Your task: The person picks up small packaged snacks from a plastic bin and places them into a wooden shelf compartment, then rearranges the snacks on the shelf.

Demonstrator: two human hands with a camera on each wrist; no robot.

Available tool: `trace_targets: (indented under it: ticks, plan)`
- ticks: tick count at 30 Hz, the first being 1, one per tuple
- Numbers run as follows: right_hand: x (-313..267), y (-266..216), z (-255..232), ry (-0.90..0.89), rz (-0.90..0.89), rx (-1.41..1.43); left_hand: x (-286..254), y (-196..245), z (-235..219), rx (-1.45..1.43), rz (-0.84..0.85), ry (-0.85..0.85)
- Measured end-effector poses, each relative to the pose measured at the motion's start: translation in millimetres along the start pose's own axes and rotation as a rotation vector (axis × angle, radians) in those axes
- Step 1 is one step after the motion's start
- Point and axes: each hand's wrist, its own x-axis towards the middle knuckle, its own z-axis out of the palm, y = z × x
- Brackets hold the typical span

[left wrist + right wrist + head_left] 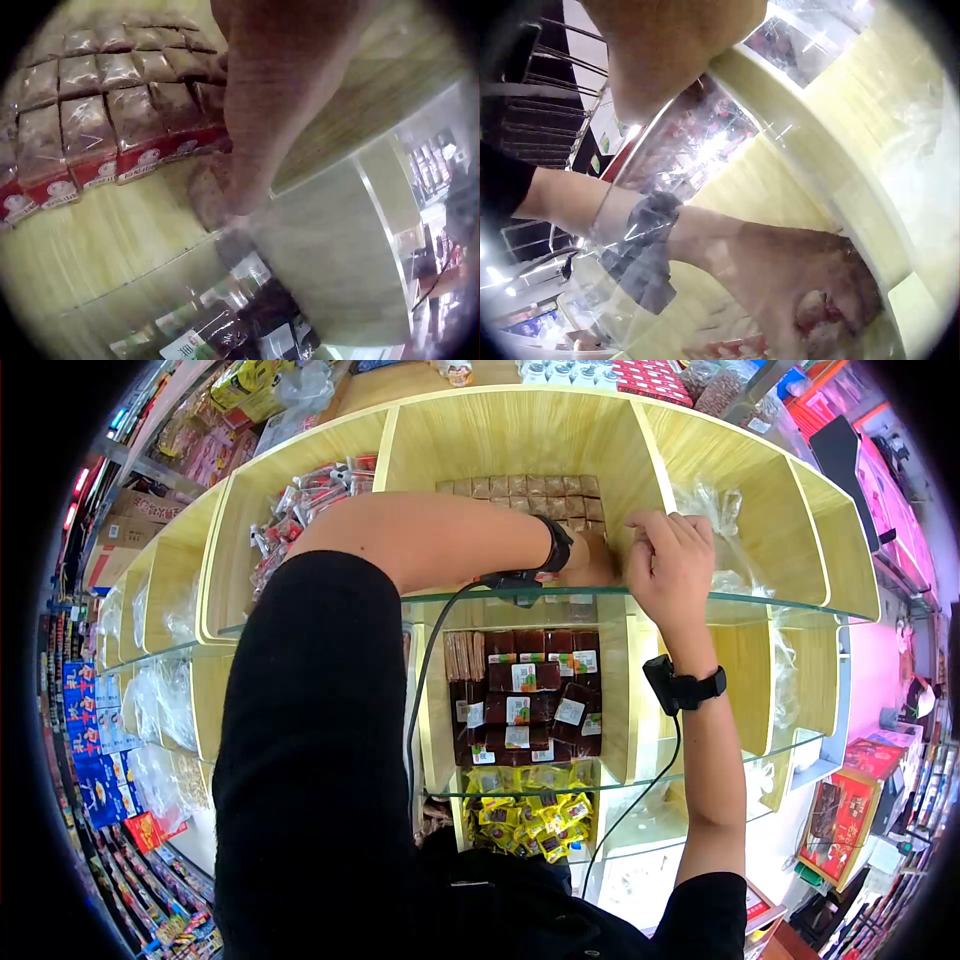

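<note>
The brown wrapped packets (pixel 535 487) stand in rows in the upper middle compartment (pixel 495 435), partly hidden by the left forearm. The left hand (pixel 262 105), its fingertips obscured, curls round one packet (pixel 204 196) at the rows' right end. The right hand (pixel 672 565), loosely curled, is at the divider (pixel 652 445); its fingertips are unclear.

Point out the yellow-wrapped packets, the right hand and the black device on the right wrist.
Yellow-wrapped packets (pixel 530 825): head view, middle of the pile.
Right hand (pixel 674 567): head view, back of hand.
Black device (pixel 661 683): head view, its casing.
</note>
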Motion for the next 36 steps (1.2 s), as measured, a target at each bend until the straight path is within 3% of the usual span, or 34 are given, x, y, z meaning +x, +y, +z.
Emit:
trace_targets:
  ticks: [10,12,15,18,21,24,27,31,36]
  plan:
    - [0.8,-1.4,-0.8,-0.003,0.005,-0.005,12.4,-13.6,39.8,0.018,0.080,0.391]
    - [1.1,-0.1,0.8,0.012,-0.005,0.003,2.8,-5.9,26.9,-0.075,0.053,0.432]
    - [-0.2,1.4,1.4,0.013,-0.017,0.009,-12.6,8.8,-4.6,-0.167,-0.071,0.259]
    - [-0.1,0.8,1.7,0.022,-0.018,0.005,-15.5,6.0,-1.9,-0.124,0.020,0.274]
    - [0.3,0.0,1.9,0.025,-0.014,0.010,-10.5,4.7,3.3,-0.265,-0.116,0.215]
    - [0.2,0.8,2.7,0.034,-0.021,0.013,-15.6,5.0,2.9,-0.226,-0.062,0.239]
    - [0.0,1.3,2.4,0.040,-0.031,0.013,-21.6,7.7,2.1,-0.007,0.017,0.271]
    - [0.7,1.7,3.4,0.046,-0.043,0.017,-28.1,11.3,0.3,-0.134,-0.013,0.349]
    - [0.0,0.7,1.5,0.028,-0.033,0.000,-21.6,5.2,18.8,-0.002,0.108,0.516]
